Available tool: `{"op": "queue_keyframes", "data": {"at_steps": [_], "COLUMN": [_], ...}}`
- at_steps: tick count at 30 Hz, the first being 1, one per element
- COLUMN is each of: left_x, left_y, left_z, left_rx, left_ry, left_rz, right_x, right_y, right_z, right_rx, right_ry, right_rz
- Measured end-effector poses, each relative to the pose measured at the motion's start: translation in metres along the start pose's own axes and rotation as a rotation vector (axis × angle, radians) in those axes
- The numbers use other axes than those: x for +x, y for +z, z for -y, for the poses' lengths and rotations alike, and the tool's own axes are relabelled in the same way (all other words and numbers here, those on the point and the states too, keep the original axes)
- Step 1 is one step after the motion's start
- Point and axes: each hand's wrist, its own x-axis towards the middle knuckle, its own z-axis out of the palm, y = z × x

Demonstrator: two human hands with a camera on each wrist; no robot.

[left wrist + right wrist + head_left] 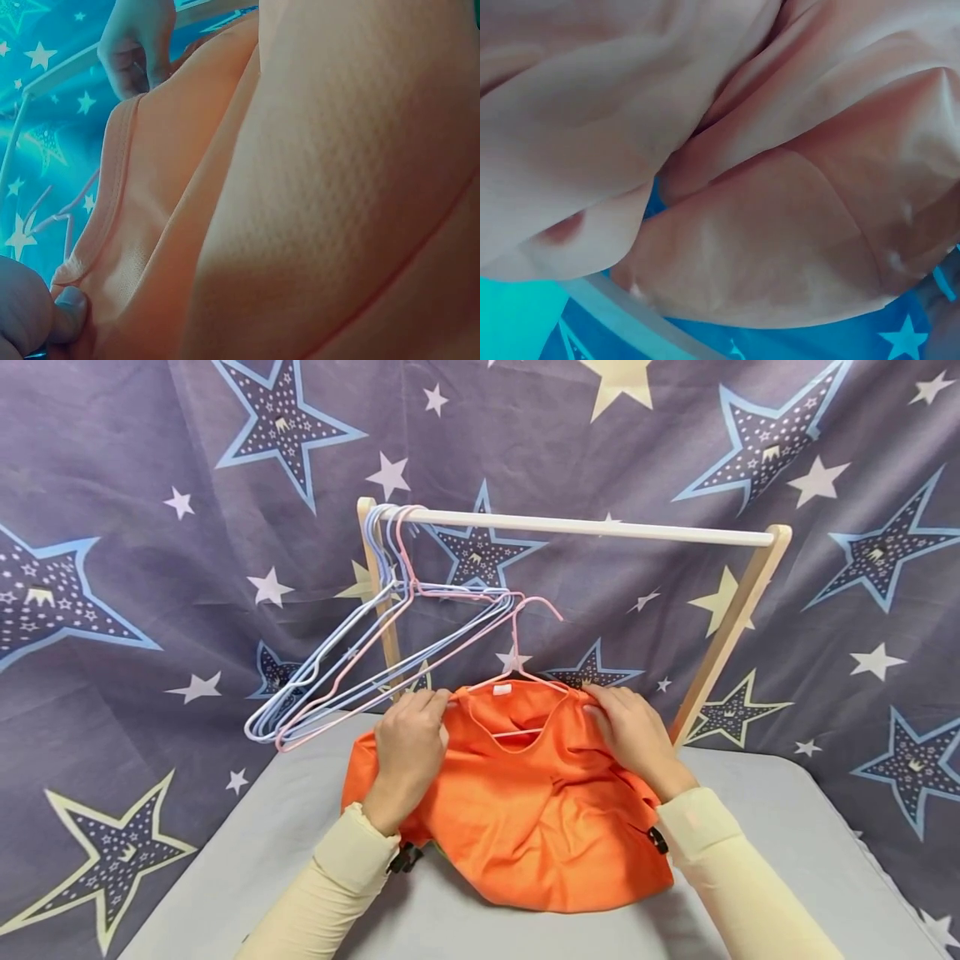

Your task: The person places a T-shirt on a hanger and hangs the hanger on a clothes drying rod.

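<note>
An orange top [555,827] with a round neckline and a white label hangs on a pink hanger [515,643], whose hook stands up out of the neck. At one shoulder my left hand [411,752] grips the cloth, apparently with the hanger's arm under it. My right hand [633,731] pinches the opposite shoulder. In the left wrist view, the left thumb [67,307] presses on the neckline edge, and the right hand [139,45] shows farther off. Folds of the orange top [742,240] fill most of the right wrist view. Black pieces like buckles [405,857] show at the top's lower sides.
Behind the top stands a rack with a white rod [585,525] and wooden posts [731,639]. Several blue, white and pink hangers [330,693] hang at the rod's left end. A grey padded surface [757,843] lies below, with a star-patterned curtain [525,435] behind.
</note>
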Motion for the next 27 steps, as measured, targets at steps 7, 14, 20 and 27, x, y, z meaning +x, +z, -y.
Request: {"op": "queue_keyframes", "data": {"at_steps": [7, 14, 20, 27], "left_x": [-0.001, -0.001, -0.002, -0.002], "left_y": [0.000, 0.000, 0.000, 0.001], "left_z": [0.004, 0.007, 0.008, 0.008], "left_rx": [-0.011, -0.010, -0.010, -0.014], "left_ry": [-0.001, -0.004, -0.003, -0.002], "left_rz": [-0.014, -0.021, -0.011, -0.018], "right_x": [-0.004, -0.006, -0.003, 0.008], "right_y": [0.001, 0.000, -0.003, -0.004], "right_z": [-0.009, -0.017, -0.017, -0.004], "right_rx": [-0.039, -0.040, -0.037, 0.046], "right_ry": [-0.046, 0.027, 0.065, -0.039], "right_rz": [-0.004, 0.100, 0.142, 0.066]}}
